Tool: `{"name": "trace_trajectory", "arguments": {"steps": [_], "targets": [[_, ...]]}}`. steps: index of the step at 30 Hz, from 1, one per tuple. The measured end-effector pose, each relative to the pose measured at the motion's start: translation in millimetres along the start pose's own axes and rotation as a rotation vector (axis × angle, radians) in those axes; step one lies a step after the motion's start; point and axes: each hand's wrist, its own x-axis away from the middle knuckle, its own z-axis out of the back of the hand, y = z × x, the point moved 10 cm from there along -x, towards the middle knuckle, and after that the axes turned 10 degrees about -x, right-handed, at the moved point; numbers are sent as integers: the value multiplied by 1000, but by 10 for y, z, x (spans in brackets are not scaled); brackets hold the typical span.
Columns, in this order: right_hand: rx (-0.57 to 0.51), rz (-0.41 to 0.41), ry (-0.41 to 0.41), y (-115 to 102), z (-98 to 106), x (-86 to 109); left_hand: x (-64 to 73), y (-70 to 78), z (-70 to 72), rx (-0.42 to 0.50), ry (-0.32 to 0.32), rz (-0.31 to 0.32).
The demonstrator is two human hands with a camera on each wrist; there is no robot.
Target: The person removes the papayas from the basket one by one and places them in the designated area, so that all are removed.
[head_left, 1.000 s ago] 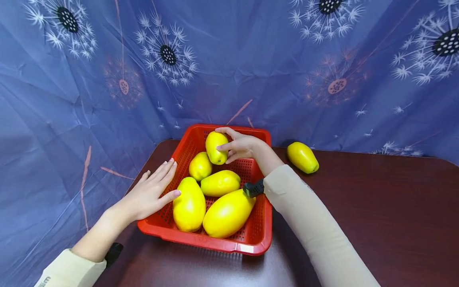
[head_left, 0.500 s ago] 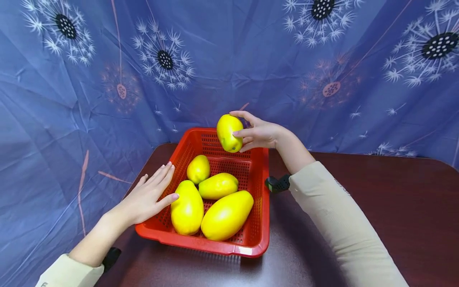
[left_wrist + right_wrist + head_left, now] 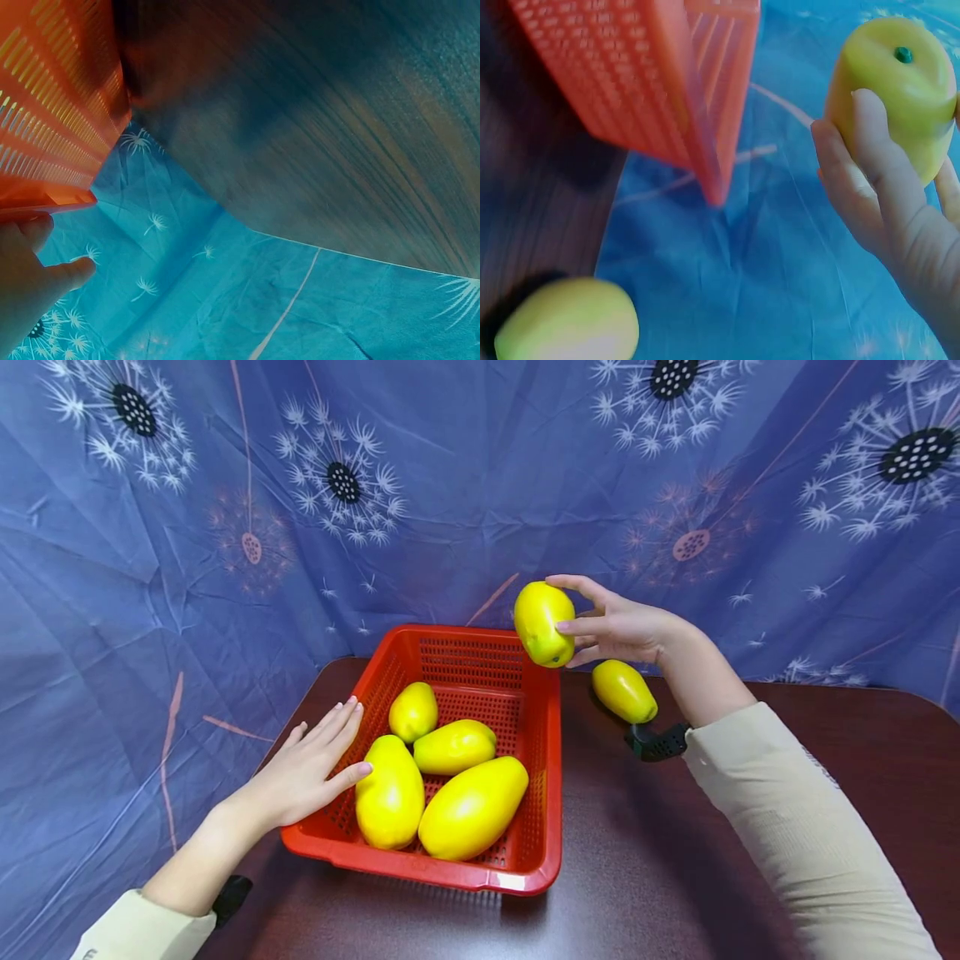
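Observation:
Above the far right corner of a red plastic basket (image 3: 551, 777), my right hand (image 3: 618, 625) holds a smooth yellow papaya (image 3: 543, 622) between thumb and fingers. The right wrist view shows the fingers around this papaya (image 3: 889, 97), its small green stem end facing the camera. My left hand (image 3: 311, 768) rests with straight fingers on the basket's left rim, the thumb reaching over the inside. Several yellow papayas lie in the basket, among them a large one (image 3: 474, 810) at the front right and a small one (image 3: 413, 712) toward the back.
Another papaya (image 3: 624, 691) lies on the dark brown table (image 3: 750, 760) to the right of the basket, below my right hand. Behind the table hangs a blue cloth (image 3: 480, 485) with a dandelion print, which also runs along the left side.
My right hand has lifted the papaya up out of the basket and carried it to the right, over the far right corner. The left hand has stayed on the rim.

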Motion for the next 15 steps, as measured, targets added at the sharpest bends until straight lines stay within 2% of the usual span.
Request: {"name": "trace_trajectory", "arguments": {"steps": [6,15], "targets": [[18,27,41,-45,208,285,0,-2,-8,3,4,1],[75,50,89,-23,585,607,-2,-13,-5,7,1,2]]}}
